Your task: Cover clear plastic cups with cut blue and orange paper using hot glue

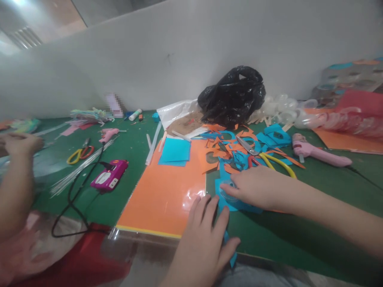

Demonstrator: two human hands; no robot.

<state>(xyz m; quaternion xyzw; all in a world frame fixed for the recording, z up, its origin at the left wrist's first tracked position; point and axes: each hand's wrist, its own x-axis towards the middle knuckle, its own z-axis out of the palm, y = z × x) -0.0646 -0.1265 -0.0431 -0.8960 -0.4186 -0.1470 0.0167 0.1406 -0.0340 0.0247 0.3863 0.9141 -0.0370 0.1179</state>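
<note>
My left hand [206, 235] lies flat, fingers spread, on the near edge of a blue paper sheet [239, 205] on the green table [299, 227]. My right hand [254, 187] rests on the same sheet, its fingertips pressing a small clear round piece [228, 187] against the paper. A large orange sheet [163, 195] lies just left of both hands.
Blue and orange scraps, scissors with yellow handles [269, 159] and a pink glue gun [317, 153] lie behind my right hand. A black bag [233, 95] sits by the wall. Another person's arm [14, 171], a magenta glue gun [109, 175] and orange scissors [79, 153] are at the left.
</note>
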